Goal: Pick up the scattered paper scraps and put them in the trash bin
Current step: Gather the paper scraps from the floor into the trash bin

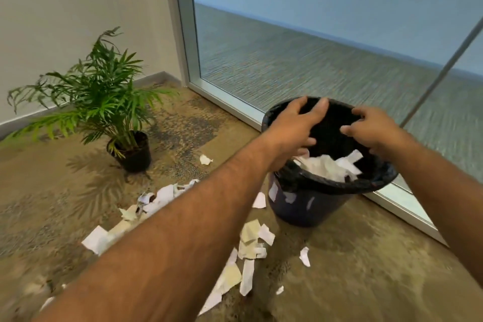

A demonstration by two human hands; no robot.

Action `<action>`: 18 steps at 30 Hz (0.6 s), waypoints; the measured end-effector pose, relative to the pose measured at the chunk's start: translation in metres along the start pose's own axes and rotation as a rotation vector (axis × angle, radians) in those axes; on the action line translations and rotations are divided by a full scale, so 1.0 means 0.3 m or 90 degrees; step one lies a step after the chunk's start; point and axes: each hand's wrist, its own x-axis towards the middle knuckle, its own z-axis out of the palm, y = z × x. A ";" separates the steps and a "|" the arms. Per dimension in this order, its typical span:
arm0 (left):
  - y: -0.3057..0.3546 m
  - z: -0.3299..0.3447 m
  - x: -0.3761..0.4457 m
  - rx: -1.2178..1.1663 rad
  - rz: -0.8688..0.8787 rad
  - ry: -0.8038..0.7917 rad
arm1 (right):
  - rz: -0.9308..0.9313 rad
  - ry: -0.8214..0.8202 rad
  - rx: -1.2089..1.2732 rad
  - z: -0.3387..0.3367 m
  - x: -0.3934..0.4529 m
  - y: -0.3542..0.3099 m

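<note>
A dark blue trash bin with a black liner stands on the carpet beside the glass wall. White paper scraps lie inside it, just under my hands. My left hand hovers over the bin's left side with fingers spread and nothing in it. My right hand hangs over the bin's right side, fingers loosely curled and apart, holding nothing. Several more paper scraps lie scattered on the floor left of and in front of the bin, partly hidden under my left forearm.
A potted green plant in a black pot stands at the left by the white wall. A glass wall with a metal frame runs behind the bin. A thin grey rod leans across the glass at the right.
</note>
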 end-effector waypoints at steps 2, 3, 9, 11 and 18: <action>-0.013 -0.062 -0.031 0.037 0.047 0.070 | -0.036 0.050 -0.042 0.012 -0.029 -0.030; -0.022 -0.101 -0.050 0.064 0.071 0.097 | -0.081 0.085 -0.058 0.025 -0.056 -0.056; -0.185 -0.410 -0.248 0.333 0.091 0.139 | -0.531 0.107 0.102 0.260 -0.392 -0.239; -0.300 -0.530 -0.339 0.475 0.033 0.127 | -0.671 0.009 0.086 0.404 -0.525 -0.244; -0.763 -0.866 -0.786 0.765 -0.311 0.046 | -0.916 -0.464 -0.086 0.916 -0.958 -0.069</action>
